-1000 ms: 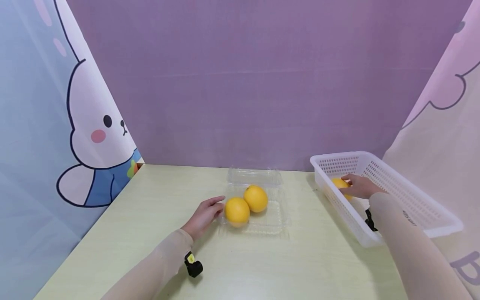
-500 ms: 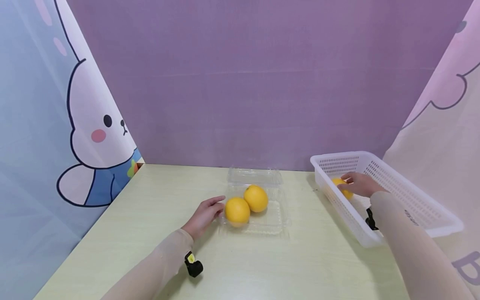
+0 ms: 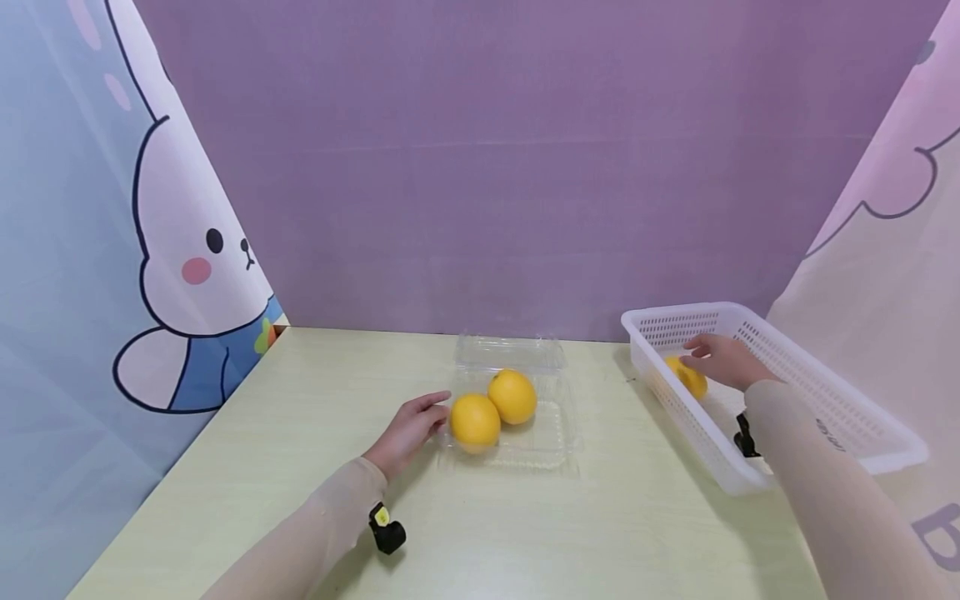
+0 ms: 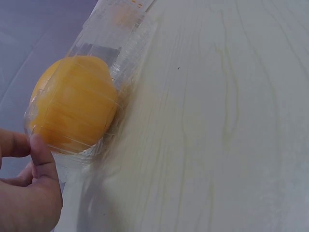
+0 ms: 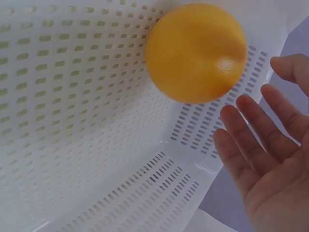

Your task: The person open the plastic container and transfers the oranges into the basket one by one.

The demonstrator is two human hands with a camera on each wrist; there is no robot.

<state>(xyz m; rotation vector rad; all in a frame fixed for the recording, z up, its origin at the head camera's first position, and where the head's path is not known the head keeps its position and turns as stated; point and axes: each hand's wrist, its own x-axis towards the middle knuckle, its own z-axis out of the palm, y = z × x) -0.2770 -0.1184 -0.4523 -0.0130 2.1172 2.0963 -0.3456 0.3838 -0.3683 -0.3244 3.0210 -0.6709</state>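
Note:
A clear plastic clamshell container (image 3: 546, 433) lies with its lid raised mid-table. Inside sit two oranges, the nearer orange (image 3: 475, 422) at its left side and the other orange (image 3: 513, 397) behind it. My left hand (image 3: 408, 429) pinches the container's left edge between thumb (image 4: 42, 157) and fingers, right beside the nearer orange. On the right, a third orange (image 5: 195, 53) rests against the wall of a white perforated basket (image 5: 72, 96). My right hand (image 3: 726, 362) hovers over the basket beside that orange, fingers (image 5: 263, 128) spread and relaxed, holding nothing.
The basket's long near wall (image 3: 693, 429) stands between the container and my right hand. A purple cloth (image 3: 480, 183) hangs behind the pale wooden table (image 3: 540, 542). Printed curtains (image 3: 75, 275) close off both sides.
My right hand has come off the orange in the basket and drawn slightly up and right, so more of the fruit shows. My left hand and the two oranges beside it keep still.

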